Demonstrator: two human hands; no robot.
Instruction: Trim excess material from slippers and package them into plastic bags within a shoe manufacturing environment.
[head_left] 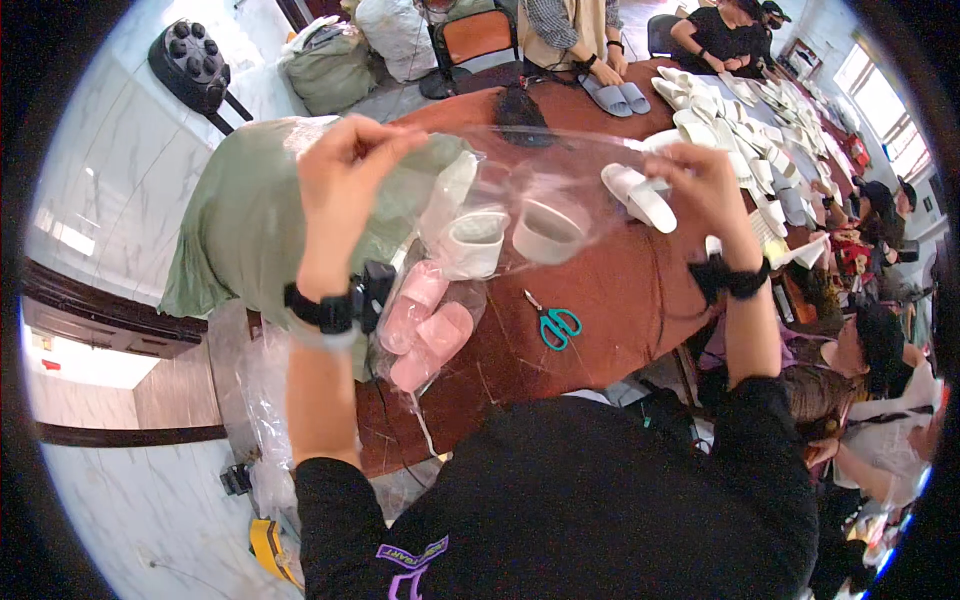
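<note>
My left hand (345,195) and my right hand (708,185) are raised over the table, each pinching an edge of a clear plastic bag (575,165) stretched between them. Through or behind the film show a pair of white slippers, one slipper (474,243) left of the other slipper (547,232); whether they lie inside the bag I cannot tell. Close by my right hand is another white slipper (640,198). Pink slippers (425,325) in clear wrapping lie nearer me on the left. Teal-handled scissors (556,325) rest right of them, blades slightly parted.
A red-brown cloth covers the table (610,290). A big green sack (245,215) bulges at its left. Heaped white slippers (745,130) spread along the far right. Across the table a person's hands (607,72) touch grey-blue slippers (615,97). More people sit at right.
</note>
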